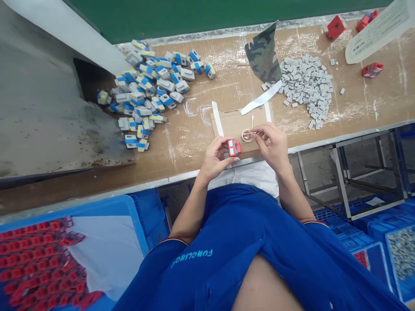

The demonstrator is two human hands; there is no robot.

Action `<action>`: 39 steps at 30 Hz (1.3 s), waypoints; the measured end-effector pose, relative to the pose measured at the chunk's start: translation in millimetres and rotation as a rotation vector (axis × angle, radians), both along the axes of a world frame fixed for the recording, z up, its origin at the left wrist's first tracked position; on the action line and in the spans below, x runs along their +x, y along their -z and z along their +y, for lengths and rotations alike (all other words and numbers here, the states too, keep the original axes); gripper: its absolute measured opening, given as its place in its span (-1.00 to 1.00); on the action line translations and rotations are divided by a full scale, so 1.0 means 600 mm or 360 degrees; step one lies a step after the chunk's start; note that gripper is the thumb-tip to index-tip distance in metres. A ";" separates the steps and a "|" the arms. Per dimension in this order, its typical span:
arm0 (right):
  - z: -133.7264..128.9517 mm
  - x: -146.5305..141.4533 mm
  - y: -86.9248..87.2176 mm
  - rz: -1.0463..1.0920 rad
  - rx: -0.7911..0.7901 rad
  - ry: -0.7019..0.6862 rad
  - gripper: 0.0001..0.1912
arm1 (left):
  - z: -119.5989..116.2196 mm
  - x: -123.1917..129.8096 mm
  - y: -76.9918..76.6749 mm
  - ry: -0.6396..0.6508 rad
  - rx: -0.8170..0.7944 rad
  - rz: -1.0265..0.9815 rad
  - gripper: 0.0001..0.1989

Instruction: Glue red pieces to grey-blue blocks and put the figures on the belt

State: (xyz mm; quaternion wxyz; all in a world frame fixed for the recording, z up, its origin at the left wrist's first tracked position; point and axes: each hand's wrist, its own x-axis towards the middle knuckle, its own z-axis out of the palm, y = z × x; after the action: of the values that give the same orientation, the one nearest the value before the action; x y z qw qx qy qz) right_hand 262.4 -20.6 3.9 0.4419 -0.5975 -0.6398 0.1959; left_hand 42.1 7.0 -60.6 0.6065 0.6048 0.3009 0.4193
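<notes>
Blue shirt (233,224): nearest the camera, lettered on the chest, spread across the lower middle.
Left hand (212,160): fingers gripping the red toy vehicle by its sides.
Right hand (272,144): fingertips pinched together over the dish, apparently on a thin stick, though too small and blurred for certainty.
Red toy vehicle (231,147): in the left fingers, just above the near edge of the cardboard; pale panels and a grey band already in place.
Small round dish (243,136): on the cardboard, just beside the right fingertips.
Cotton swab (252,122): just beyond the dish.
Progress: one vehicle in hand, seemingly mid-work; plenty of loose parts left in both heaps; no telling finished from waiting among the other red pieces.
Cardboard (231,123): flat under the work, white strips (218,119) at both sides.
Small grey parts (306,82): heaped to the right, beside a camouflage cloth (264,54).
Grey, blue and yellow blocks (155,86): heaped to the left.
Counter (223,82): brown, glossy, wrinkled; red pieces (372,70) near a translucent container (378,34) at far right.
Blue tray (131,207): lower left, with rows of red shells (35,250) and a white sheet (105,250).
Room: green panel (194,17) behind, metal frames (340,181) and blue crates (382,255) at lower right.
</notes>
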 end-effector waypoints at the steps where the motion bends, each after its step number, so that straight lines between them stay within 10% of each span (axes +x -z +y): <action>1: 0.001 0.001 -0.001 -0.0001 0.0002 0.0001 -0.87 | 0.000 0.000 0.000 -0.0005 -0.0020 0.0009 -0.40; 39: 0.002 0.016 0.047 0.0909 -0.0260 0.0397 -0.43 | 0.000 -0.003 0.007 -0.0015 -0.0033 0.0086 -0.37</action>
State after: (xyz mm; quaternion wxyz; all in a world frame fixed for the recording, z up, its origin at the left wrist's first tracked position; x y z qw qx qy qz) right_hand 271.8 -19.6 -24.3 0.5749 -0.6256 -0.3938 0.3508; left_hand 40.4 7.1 -64.9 0.6025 0.6081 0.3243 0.4024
